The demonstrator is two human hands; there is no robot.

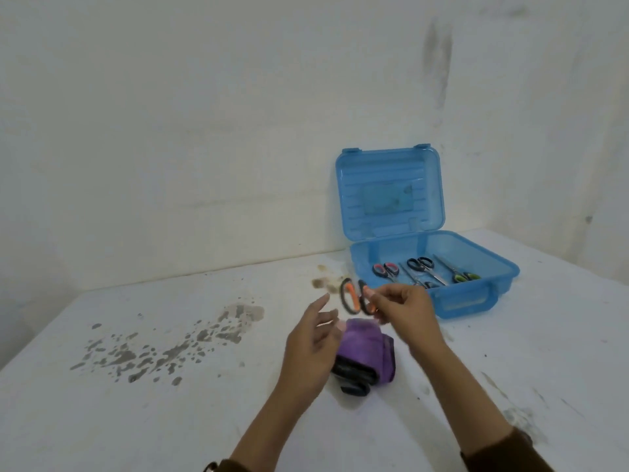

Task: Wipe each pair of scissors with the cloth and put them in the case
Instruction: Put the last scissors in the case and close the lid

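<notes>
Left grip (pixel 313 342) open, fingers spread; right grip (pixel 405 308) pinching orange-handled scissors (pixel 354 298)

case (pixel 452 301): see-through blue plastic, pretty glossy, just past the right hand (pixel 405 308)
orange scissors (pixel 352 298): loops look like smooth plastic, orange with black, pinched in that hand; blurry tho
cased scissors (pixel 420 264): shiny bare metal blades, plastic loops
cloth (pixel 366 342): purple, soft fuzzy pile, matt, right by the left hand (pixel 316 338)
table (pixel 170 420): white painted top, matt, chipped to rough grey patches left of the left hand
wall (pixel 204 131): white, matt, smudgy
sleeve (pixel 503 454): brown cloth, matt
</notes>
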